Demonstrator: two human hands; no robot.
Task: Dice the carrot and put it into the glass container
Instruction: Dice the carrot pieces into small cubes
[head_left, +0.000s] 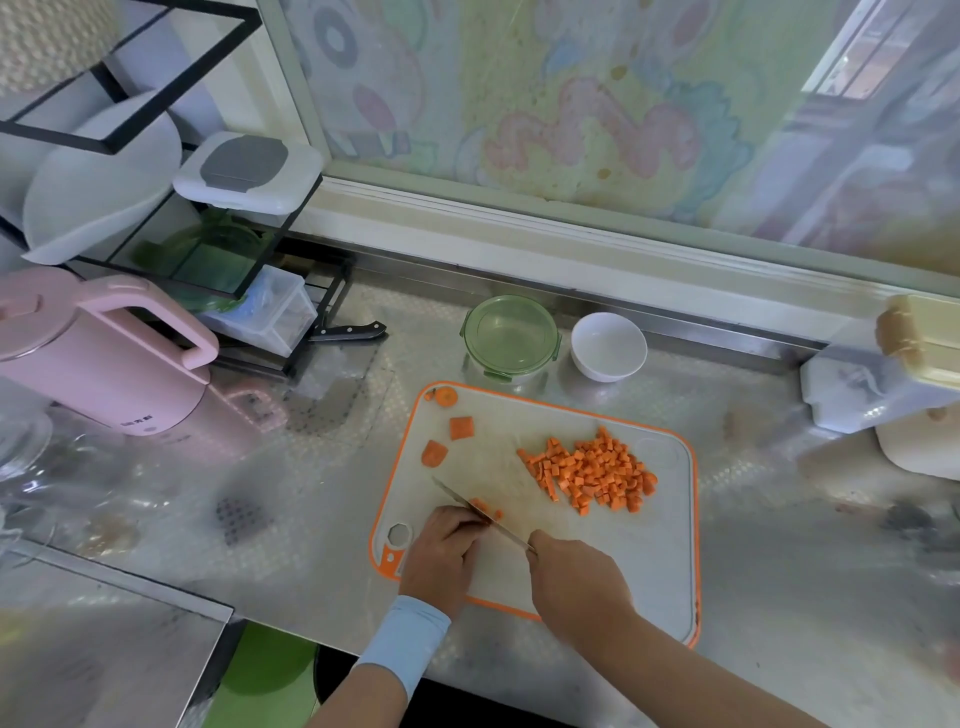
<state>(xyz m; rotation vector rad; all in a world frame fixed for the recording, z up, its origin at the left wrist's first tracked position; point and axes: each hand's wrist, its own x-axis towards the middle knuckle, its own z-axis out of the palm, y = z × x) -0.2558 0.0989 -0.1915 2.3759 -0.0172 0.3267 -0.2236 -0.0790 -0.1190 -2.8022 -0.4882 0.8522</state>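
Observation:
A white cutting board (660, 551) with an orange rim lies on the steel counter. A pile of diced carrot (592, 475) covers its far right part. Three larger carrot chunks (461, 428) sit near its far left corner. My left hand (441, 556) holds a small carrot piece (480, 505) down on the board with curled fingers. My right hand (574, 582) grips the handle of a knife (480, 512), whose blade rests across that piece. The round glass container (510, 338) with green clips stands beyond the board with nothing in it.
A white bowl (609, 345) stands right of the glass container. A pink kettle (98, 353) and a black rack with boxes fill the left side, with a second knife (348, 332) under the rack. Lidded boxes (883, 384) sit at the right edge.

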